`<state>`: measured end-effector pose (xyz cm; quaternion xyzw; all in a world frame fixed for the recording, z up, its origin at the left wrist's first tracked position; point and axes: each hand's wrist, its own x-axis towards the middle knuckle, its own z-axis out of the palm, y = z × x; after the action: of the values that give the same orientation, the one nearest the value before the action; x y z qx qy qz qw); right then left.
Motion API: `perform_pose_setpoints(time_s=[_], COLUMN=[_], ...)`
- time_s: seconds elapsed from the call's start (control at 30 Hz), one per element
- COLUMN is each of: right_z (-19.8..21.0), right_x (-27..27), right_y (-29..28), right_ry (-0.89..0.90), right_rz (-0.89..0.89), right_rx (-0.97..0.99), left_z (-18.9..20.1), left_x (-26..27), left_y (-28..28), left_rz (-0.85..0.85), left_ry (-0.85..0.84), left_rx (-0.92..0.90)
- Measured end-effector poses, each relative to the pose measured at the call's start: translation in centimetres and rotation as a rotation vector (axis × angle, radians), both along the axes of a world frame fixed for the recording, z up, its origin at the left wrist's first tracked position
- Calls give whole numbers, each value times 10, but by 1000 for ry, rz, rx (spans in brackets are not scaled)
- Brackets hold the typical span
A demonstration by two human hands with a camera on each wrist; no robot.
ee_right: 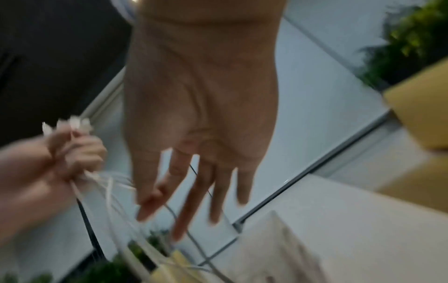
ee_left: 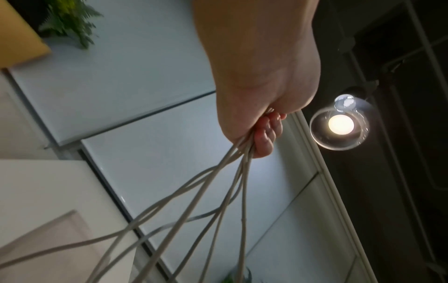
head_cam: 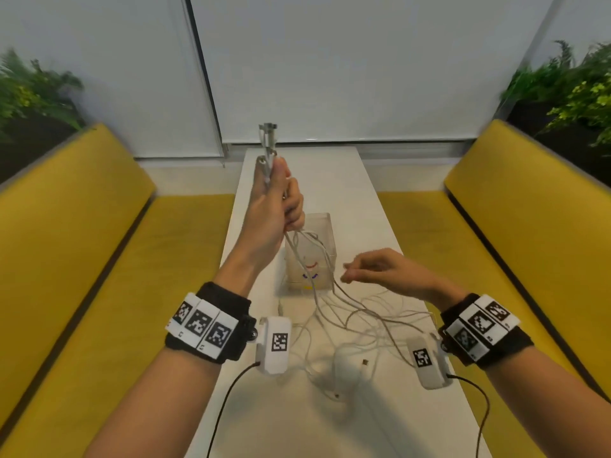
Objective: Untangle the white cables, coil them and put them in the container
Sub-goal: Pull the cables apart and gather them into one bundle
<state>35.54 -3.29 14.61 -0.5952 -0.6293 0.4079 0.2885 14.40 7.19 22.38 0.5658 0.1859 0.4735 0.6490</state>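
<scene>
A: Labels first. No brand or readable writing anywhere. Black-and-white square code tags on both wristbands (head_cam: 202,324) and on the two white camera pods; patterns only, no letters.

B: Noted. Clear container (head_cam: 312,251) on the white table (head_cam: 360,200), red, blue and yellow marks on its front wall, too small and blurred to read as a logo or a drawing.

A: Left hand (head_cam: 274,209) raised above the container, fingers curled tight round a bundle of white cables (head_cam: 334,292), plug ends (head_cam: 267,140) sticking up out of the fist. From the left wrist view, same left hand (ee_left: 257,118) closed, cables (ee_left: 194,193) fanning out below the fingers.

B: Strand count uncertain; overlapping and motion-blurred. Cables trailing down past the container to a loose tangle on the table between the two wrists. Whether any strand sits inside the container: cannot tell through the clear wall.

A: Right hand (head_cam: 380,271) low, near the container's right side, fingers stretched out and relaxed, gripping nothing. Right wrist view confirms: right hand (ee_right: 201,118) spread, cables (ee_right: 109,193) passing just beside the fingertips; contact not clear, heavy blur.

B: Small plug (head_cam: 365,362) lying alone on the table near the tangle. Type unreadable.
</scene>
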Motion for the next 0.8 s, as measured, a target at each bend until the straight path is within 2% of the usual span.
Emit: perform_pose_setpoints(time_s=[0.03,0.1,0.23,0.37,0.43,0.47,0.53,0.57,0.63,0.7,0.8], right_z=[8,16,22,24,17,12,-4,-13,-37,-60,-89], right_x=[-9,-26,-52,-59,-53,-47,-31,-22,2,28,69], right_y=[0,3,11,10,8,6,2,1,-1,-7,-22], right_ry=[142,244,109,96,64,103,197,190,93,-46,-449], right_rz=[15,41,-50,-76,-178,-206,-187,-183,-220,-340,-525], right_rx=[-8,23,232,281,257,206,100,56,-3,-67,-214], left_z=[-3,-8,-12,-9,-4,-1,5,8,13,20,26], left_x=[4,11,17,12,5,2,-7,-12,-23,-36,-56], left_y=[-3,-7,-9,-4,1,4,10,14,20,27,37], left_rz=[-31,-75,-80,-20,55,99,176,216,312,412,528], left_ry=[5,32,55,7,-29,-48,-75,-83,-99,-133,-155], left_rx=[-4,-2,21,-6,-36,-61,-80,-73,-61,-61,-34])
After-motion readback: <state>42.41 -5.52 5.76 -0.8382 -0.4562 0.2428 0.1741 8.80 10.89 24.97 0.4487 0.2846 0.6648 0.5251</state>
